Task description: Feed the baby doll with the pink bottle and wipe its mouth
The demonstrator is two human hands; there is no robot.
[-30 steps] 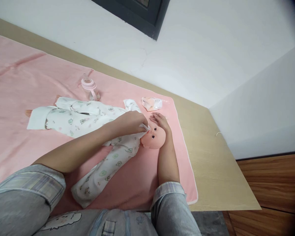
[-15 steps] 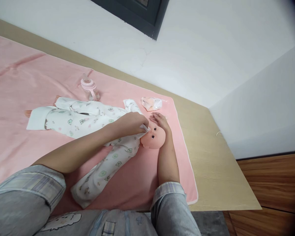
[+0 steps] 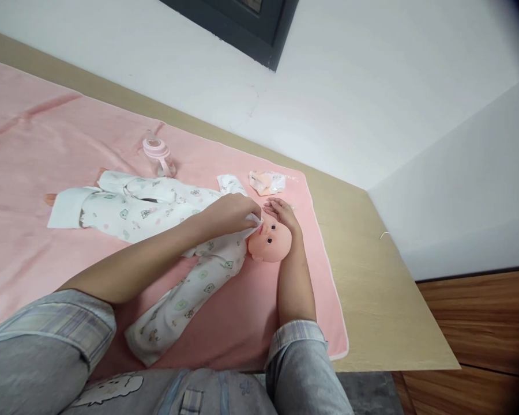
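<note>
A baby doll (image 3: 271, 241) lies on its back on a pink blanket (image 3: 225, 346), its head toward the right and its feet toward the left. It wears a white patterned baby outfit (image 3: 155, 216). My left hand (image 3: 236, 214) is closed on the outfit's collar, pinching its edge up beside the doll's mouth and chin. My right hand (image 3: 283, 212) rests at the far side of the doll's head, fingers stretched out and slightly curved, with the wrist by the crown. It holds nothing that I can see.
A pink-capped baby bottle (image 3: 158, 155) lies beyond the doll's legs. Close to my right hand is a small clear plastic packet (image 3: 267, 183). The wooden table (image 3: 372, 300) shows past the blanket's right edge, with a white wall (image 3: 328, 104) behind.
The pinched collar edge has shifted slightly off the doll's face, so its mouth now shows. My right hand stays almost in place.
</note>
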